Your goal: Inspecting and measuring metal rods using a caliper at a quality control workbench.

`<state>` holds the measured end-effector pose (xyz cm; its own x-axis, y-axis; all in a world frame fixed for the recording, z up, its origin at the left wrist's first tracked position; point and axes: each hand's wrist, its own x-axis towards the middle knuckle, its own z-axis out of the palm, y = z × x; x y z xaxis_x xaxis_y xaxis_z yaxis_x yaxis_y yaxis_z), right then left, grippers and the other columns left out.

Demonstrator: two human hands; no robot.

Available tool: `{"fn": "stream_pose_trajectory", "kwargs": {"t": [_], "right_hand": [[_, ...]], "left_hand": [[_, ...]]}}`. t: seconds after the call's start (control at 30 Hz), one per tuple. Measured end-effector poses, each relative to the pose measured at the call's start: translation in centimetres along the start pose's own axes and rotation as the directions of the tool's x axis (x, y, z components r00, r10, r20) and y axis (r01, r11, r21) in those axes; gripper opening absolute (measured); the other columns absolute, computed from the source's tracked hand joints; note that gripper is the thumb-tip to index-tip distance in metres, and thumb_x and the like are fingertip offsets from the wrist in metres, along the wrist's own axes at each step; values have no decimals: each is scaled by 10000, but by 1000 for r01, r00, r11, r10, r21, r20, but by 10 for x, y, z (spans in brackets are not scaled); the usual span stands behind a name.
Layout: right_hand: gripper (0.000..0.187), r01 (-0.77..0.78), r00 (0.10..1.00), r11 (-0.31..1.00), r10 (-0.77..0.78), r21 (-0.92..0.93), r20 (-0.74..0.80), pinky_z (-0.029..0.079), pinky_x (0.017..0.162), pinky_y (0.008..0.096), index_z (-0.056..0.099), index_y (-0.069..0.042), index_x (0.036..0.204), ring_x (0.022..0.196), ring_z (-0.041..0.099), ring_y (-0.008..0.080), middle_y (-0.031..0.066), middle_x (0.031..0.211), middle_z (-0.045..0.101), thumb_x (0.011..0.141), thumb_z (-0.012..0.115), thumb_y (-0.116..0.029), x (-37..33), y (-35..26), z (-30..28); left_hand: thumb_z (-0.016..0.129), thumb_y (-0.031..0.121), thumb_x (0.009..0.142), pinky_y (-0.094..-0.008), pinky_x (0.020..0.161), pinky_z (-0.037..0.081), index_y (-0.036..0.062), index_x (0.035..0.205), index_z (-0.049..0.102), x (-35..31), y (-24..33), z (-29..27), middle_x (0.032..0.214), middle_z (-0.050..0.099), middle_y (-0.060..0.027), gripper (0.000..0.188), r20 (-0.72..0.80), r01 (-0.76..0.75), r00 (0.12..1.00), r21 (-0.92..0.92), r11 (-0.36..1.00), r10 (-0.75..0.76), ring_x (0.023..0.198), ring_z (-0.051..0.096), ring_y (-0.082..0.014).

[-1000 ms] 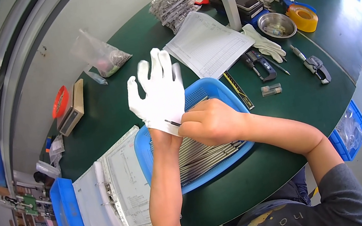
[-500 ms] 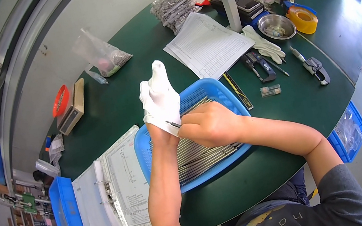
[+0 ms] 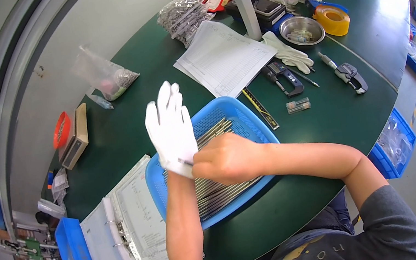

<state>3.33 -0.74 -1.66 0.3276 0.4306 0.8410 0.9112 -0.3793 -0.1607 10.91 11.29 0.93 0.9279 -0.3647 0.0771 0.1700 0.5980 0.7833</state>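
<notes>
My left hand wears a white glove, its fingers stretched out and somewhat apart, with nothing in them. At that wrist, my bare right hand is closed, pinching the glove's cuff. A small dark piece shows at the pinch; I cannot make out what it is. Beneath both hands is a blue perforated basket holding several thin metal rods laid side by side. My right hand and forearm hide some of the rods.
An open ring binder lies left of the basket, beside a blue bin. To the right are a short ruler, digital micrometers, a spare white glove, and a metal bowl. Papers lie beyond.
The glove has gone further onto my left hand, and its fingers have spread out from a bunched shape. My right hand still grips the cuff. The whole view has shifted slightly.
</notes>
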Motion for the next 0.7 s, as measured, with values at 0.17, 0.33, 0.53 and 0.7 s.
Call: {"fn": "stream_pose_trajectory", "kwargs": {"t": [0.17,0.33,0.53,0.7], "right_hand": [[158,142,987,989,-139,-39,78,464,461,319,456,-39,715,561,540,182,55,665,434,668,583,-120,-4,-26,12],[145,123,979,992,-118,-18,163,466,459,329,464,-49,713,550,550,203,59,663,448,682,588,-118,-4,-26,4],[180,-66,998,992,68,-105,10,445,475,356,614,-61,842,539,561,240,50,698,544,702,695,-139,10,-14,-21],[250,-181,969,962,210,-206,133,471,598,367,642,-48,909,670,582,262,82,789,570,700,720,-162,14,-17,-18]], "left_hand": [[308,436,999,-412,1155,107,216,1492,172,-20,-6,-6,1556,182,-38,557,-98,-116,986,198,973,137,1425,177,-265],[291,758,824,-478,1150,53,144,1509,155,-21,-2,-1,1571,68,-133,930,-122,35,992,54,998,-28,1443,83,-314],[571,342,857,-410,1019,362,-14,1269,491,-4,-25,-17,1336,440,-216,550,276,-154,809,951,-267,519,1262,401,-348],[525,470,788,-448,940,354,78,1188,550,-4,-52,1,1226,501,-131,560,333,-27,880,746,-665,338,1188,422,-288]]}}
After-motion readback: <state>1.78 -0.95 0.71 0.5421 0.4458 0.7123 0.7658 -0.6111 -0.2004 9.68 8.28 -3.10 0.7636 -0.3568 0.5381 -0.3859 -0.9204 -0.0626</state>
